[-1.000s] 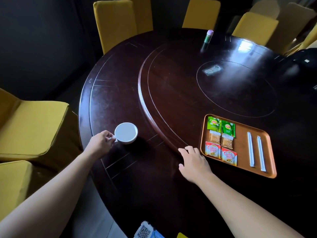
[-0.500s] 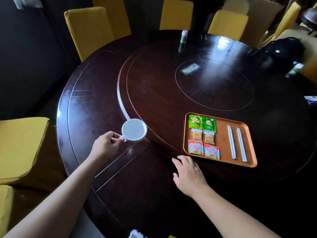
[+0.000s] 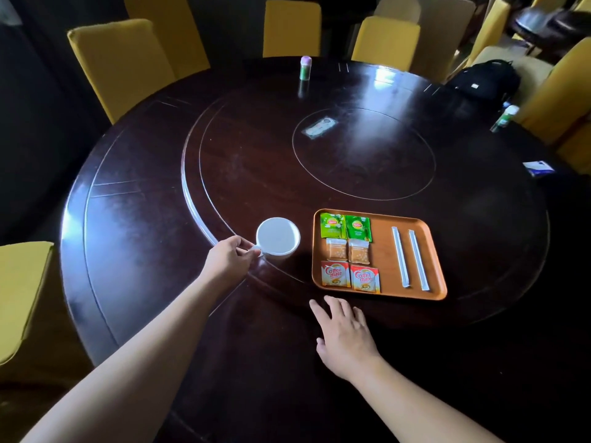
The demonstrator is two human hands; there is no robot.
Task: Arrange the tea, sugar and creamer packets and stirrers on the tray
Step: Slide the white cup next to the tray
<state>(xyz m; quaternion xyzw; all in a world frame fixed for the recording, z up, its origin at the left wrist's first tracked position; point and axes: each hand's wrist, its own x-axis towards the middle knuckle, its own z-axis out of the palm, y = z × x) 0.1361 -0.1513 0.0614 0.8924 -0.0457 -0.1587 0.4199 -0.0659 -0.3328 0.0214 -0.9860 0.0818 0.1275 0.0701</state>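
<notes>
An orange tray (image 3: 383,244) lies on the dark round table. On it sit two green tea packets (image 3: 346,226), two pale sugar packets (image 3: 348,250) below them, and two red creamer packets (image 3: 350,278) nearest me. Two white wrapped stirrers (image 3: 409,256) lie side by side on the tray's right half. My left hand (image 3: 231,259) grips the handle of a white cup (image 3: 277,238), which sits just left of the tray. Flat on the table, fingers spread, my right hand (image 3: 343,334) rests just in front of the tray and holds nothing.
The table (image 3: 153,238) has a raised turning centre (image 3: 363,155). A small green bottle with a pink cap (image 3: 305,68) stands at the far edge. Yellow chairs (image 3: 118,59) ring the table. A black bag (image 3: 484,79) and a bottle (image 3: 505,118) sit at the far right.
My left hand has moved the white cup to the right, from the table's outer rim to beside the tray. My right hand stays flat in front of the tray.
</notes>
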